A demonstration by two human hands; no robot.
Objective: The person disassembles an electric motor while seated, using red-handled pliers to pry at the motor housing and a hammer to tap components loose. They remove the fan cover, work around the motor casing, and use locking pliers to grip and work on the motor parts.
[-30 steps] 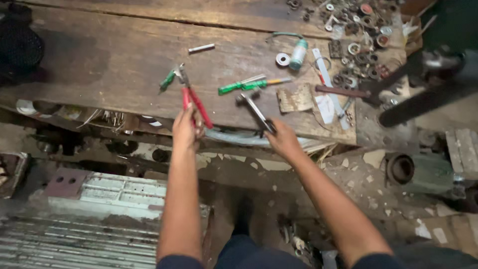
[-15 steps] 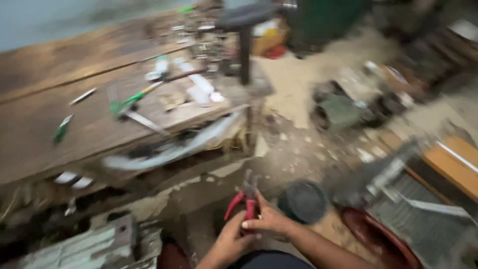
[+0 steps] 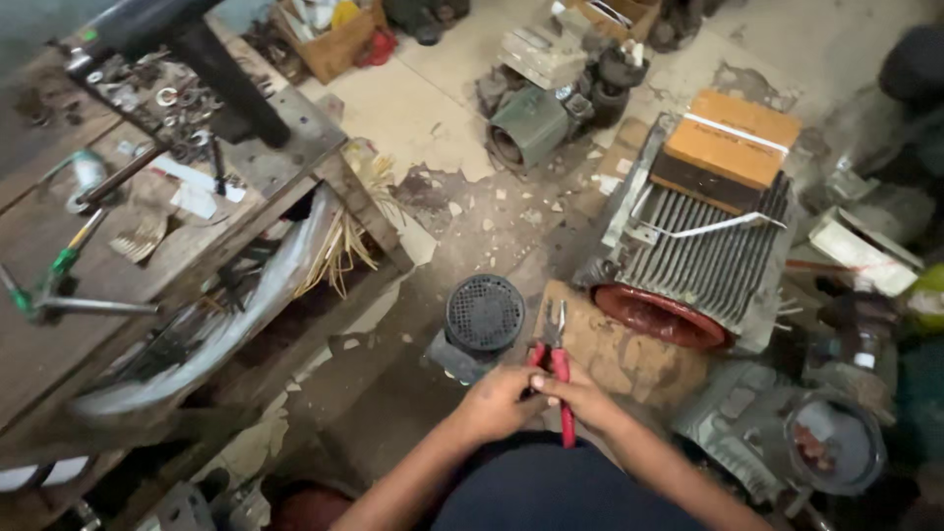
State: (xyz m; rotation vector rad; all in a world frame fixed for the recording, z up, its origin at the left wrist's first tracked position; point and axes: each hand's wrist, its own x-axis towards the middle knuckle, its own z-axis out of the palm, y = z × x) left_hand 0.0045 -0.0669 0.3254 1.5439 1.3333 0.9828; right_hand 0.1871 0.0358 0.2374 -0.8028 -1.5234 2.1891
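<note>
Both hands together low in the middle of the view, meeting on one pair of red-handled pliers [image 3: 557,366]. Left hand [image 3: 497,401] curled around the left handle, fingers closed on it; right hand [image 3: 582,393] wrapped over the right handle from the other side, likewise clasped — knuckles of the two nearly touching. Pliers pointing away from the body, metal nose slightly parted, held above the floor just beside a small dark motor with a round black fan grille [image 3: 483,315] and over a stained brown slab [image 3: 623,352]. Off to the right, a large grey finned motor with a red rim [image 3: 693,258], an orange box [image 3: 733,139] resting on top of it. To the left, a worn wooden workbench [image 3: 59,344] strewn with washers [image 3: 167,96] and green-handled screwdrivers [image 3: 61,264] — well apart from the hands. Further back, a greenish motor [image 3: 531,123] on the cracked concrete floor [image 3: 433,108].
</note>
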